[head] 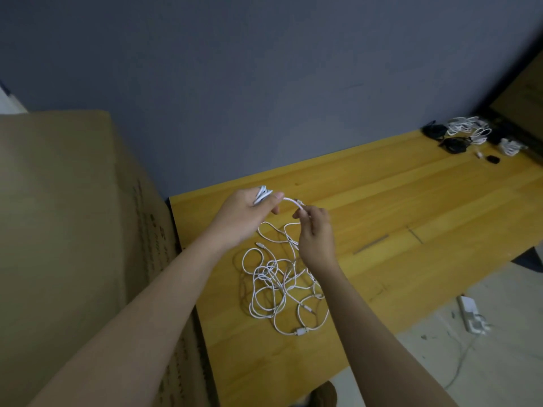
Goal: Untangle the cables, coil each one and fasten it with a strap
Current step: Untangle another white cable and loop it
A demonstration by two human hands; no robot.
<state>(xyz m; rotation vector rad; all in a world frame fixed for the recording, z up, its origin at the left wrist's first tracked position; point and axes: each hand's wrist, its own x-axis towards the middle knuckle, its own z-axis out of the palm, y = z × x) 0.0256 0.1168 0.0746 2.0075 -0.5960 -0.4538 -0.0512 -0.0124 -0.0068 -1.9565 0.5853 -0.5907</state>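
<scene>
Left hand [248,212] grips a coil [262,195]; right hand [316,230] pinches its cable [292,201] above the tangle [282,289]; box [73,230] left, bundles [470,133] far right.

Left hand [249,214] holding a small coil [262,195], right hand [316,230] just beside it, a cable span [291,201] bridging both above the table [411,201]; tangled cables [282,286] directly below the grip; bundled cables [470,133] far right, behind; cardboard box [73,230] left
</scene>
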